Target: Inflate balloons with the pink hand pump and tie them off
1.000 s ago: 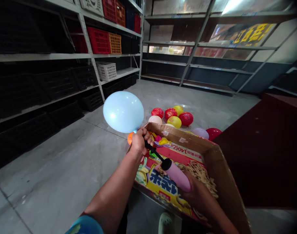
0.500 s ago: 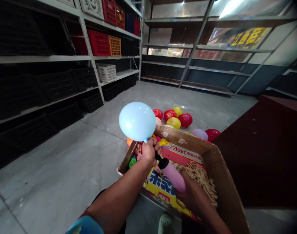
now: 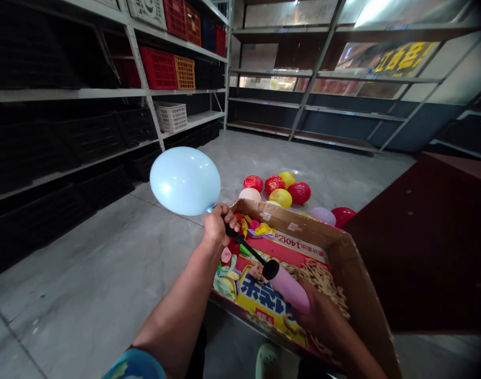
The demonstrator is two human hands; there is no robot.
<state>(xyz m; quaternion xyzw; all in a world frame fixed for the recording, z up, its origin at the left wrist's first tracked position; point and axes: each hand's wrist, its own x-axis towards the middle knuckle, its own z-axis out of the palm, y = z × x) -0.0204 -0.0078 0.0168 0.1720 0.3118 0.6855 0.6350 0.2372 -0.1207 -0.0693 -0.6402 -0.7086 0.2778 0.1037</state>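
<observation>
A light blue balloon (image 3: 185,180), swollen with air, sits on the nozzle end of a hand pump with a pink barrel (image 3: 290,287). My left hand (image 3: 217,225) is closed around the pump's black nozzle end and the balloon's neck. The pump's thin black rod shows between its two ends. At the lower right, my right hand (image 3: 312,304) grips the rear of the pink barrel, its fingers mostly hidden. Below both hands stands an open cardboard box (image 3: 345,252) holding limp balloons (image 3: 228,276) at its left and a heap of tan bands or strips (image 3: 323,284) at its right.
Beyond the box, several inflated balloons (image 3: 280,198) lie on the grey floor. A dark red panel (image 3: 418,252) stands at right. Shelving with crates (image 3: 158,68) runs along the left, and more metal racks (image 3: 303,108) stand at the back. A light clog (image 3: 268,360) shows below the box.
My left hand and the blue balloon have moved left, away from the pink barrel, so the pump's rod now shows. The balloon looks larger. My right hand has shifted slightly right.
</observation>
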